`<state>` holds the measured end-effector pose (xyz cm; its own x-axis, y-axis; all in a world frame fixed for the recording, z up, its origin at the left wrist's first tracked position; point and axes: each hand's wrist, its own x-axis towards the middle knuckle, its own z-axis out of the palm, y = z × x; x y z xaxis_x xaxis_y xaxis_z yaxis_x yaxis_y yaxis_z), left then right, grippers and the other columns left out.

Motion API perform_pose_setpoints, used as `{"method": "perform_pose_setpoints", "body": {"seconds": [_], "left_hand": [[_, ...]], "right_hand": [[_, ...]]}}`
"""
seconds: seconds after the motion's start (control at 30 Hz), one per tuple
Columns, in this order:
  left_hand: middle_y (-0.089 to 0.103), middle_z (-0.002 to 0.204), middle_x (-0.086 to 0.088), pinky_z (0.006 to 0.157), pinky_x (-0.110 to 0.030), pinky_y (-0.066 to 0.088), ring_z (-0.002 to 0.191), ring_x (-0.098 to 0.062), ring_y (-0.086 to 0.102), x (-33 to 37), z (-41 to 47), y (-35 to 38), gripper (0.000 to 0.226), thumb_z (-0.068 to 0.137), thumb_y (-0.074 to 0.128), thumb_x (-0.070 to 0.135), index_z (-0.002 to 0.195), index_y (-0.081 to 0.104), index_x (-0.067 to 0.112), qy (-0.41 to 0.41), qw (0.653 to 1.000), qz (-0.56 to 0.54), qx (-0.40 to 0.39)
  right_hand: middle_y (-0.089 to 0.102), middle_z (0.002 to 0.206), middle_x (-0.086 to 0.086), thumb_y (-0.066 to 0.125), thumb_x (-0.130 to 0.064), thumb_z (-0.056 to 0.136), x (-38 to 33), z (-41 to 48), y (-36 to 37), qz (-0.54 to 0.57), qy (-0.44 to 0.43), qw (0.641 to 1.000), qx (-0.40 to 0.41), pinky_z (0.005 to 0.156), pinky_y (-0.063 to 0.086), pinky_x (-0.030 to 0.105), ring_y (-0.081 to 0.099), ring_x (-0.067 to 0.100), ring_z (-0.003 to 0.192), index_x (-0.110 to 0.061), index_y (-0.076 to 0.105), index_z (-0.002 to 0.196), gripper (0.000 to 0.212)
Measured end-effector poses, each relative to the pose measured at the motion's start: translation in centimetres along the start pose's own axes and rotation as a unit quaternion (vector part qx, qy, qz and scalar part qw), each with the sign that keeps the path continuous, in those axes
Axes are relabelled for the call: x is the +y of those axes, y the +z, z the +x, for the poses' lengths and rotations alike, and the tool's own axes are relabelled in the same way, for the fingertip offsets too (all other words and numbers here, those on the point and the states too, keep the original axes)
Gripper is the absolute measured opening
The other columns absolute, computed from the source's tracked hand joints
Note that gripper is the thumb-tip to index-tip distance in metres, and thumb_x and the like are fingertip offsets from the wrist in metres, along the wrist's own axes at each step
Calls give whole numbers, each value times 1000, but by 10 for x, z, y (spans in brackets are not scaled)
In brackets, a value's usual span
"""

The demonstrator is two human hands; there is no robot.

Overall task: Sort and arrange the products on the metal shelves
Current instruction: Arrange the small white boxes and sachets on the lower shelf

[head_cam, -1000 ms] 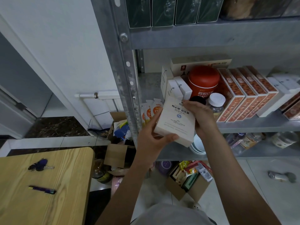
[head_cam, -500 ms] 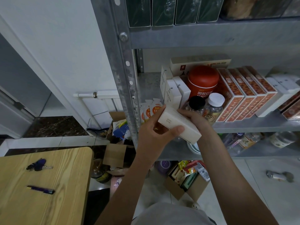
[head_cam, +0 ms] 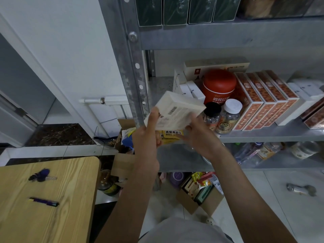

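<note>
White cardboard box (head_cam: pixel 175 111), one, flat, barcode up, tilted in front of metal shelf (head_cam: pixel 263 136) | left hand (head_cam: pixel 147 137) pinches it, thumb on top | right hand (head_cam: pixel 199 135), fingers (head_cam: pixel 188 128) curled under its edge | behind: four orange patterned boxes (head_cam: pixel 259 109), two clear jars (head_cam: pixel 229 118), one red tin (head_cam: pixel 219 86)

We record the carton (head_cam: pixel 175 111) as cream-white with a black barcode. The canister (head_cam: pixel 219 85) is red with white characters. The row of boxes (head_cam: pixel 263 102) carries an orange-brown mosaic on white. We identify a black-lidded jar (head_cam: pixel 212 114) and a white-lidded jar (head_cam: pixel 229 116). The upper boxes (head_cam: pixel 184 9) are dark green.
</note>
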<state>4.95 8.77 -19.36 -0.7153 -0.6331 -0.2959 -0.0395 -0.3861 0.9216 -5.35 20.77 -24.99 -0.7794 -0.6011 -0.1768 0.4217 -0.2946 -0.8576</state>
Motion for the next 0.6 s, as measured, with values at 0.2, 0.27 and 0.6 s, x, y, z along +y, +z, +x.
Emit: {"method": "perform_pose_setpoints", "body": {"seconds": [0.2,0.27,0.6], "left_hand": [[55,58,0,53,-24,51,49,-7,49,2,-2,-8,66,74,40,77,92,70,21,-107,979,123,-125],[65,74,1,59,-22,54,61,-6,59,1,3,-9,48,93,35,64,87,65,27,-47,973,198,-111],[75,102,-4,71,-23,59,88,-15,73,-8,4,-16,23,93,61,28,98,68,6,45,979,145,-134]], "right_hand": [[72,115,-5,71,-54,76,-8,-5,6,-119,-87,982,115,91,55,46,67,15,107,-27,60,119,52],[74,108,-3,71,-51,73,-12,-6,5,-129,-84,977,145,90,56,47,70,15,101,-22,63,114,51],[75,86,-12,72,-34,84,-34,-16,2,-187,-117,963,154,58,55,17,72,5,80,-20,66,100,22]]}}
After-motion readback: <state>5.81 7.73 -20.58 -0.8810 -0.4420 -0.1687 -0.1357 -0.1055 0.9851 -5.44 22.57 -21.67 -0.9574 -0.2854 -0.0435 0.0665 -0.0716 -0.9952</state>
